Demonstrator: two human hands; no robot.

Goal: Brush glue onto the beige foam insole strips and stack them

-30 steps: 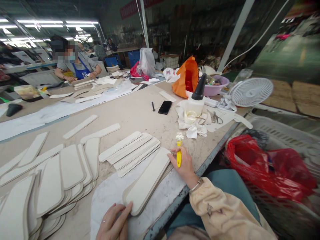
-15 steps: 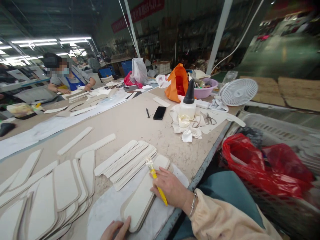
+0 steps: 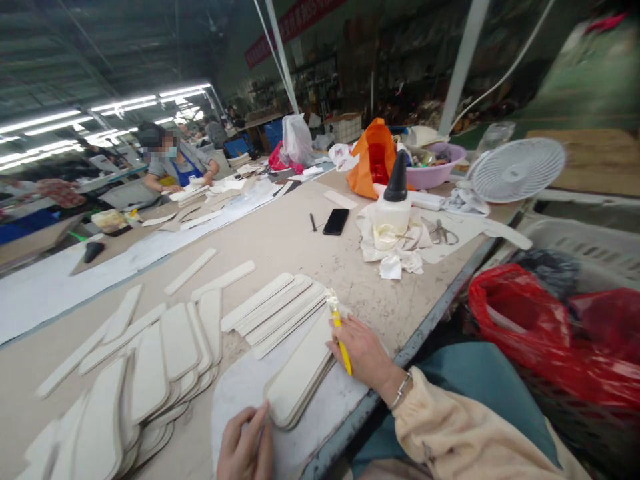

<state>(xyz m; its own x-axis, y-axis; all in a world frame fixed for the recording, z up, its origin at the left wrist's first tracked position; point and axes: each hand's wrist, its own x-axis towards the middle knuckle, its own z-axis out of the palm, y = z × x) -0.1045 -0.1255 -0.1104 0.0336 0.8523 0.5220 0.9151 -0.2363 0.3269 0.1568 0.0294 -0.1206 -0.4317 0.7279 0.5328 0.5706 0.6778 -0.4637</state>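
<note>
My right hand [image 3: 361,352] is closed around a yellow-handled brush [image 3: 343,343], its bristles coated with white paste. Beneath that hand lies a stack of long white rounded panels [image 3: 300,377], on a white sheet [image 3: 235,393] at the table's near edge. My left hand [image 3: 245,443] has its fingers extended, fingertips at the near left corner of this stack. Just beyond is a fanned row of narrow white strips [image 3: 280,307]. Further left, more white panels [image 3: 150,373] lie overlapping in a spread pile.
A white bottle with a black nozzle [image 3: 393,210] stands on crumpled cloth, near scissors [image 3: 443,232]. Behind are a phone [image 3: 336,222], orange bag [image 3: 373,160], purple basin [image 3: 435,167] and fan [image 3: 520,170]. Right of the table, a crate holds red plastic [image 3: 525,327]. A co-worker [image 3: 177,163] sits across.
The view has shifted, so the table's contents appear further right. More of my left hand shows, at the stack's corner. The top panel appears lined up with those below. The brush stays in my right hand.
</note>
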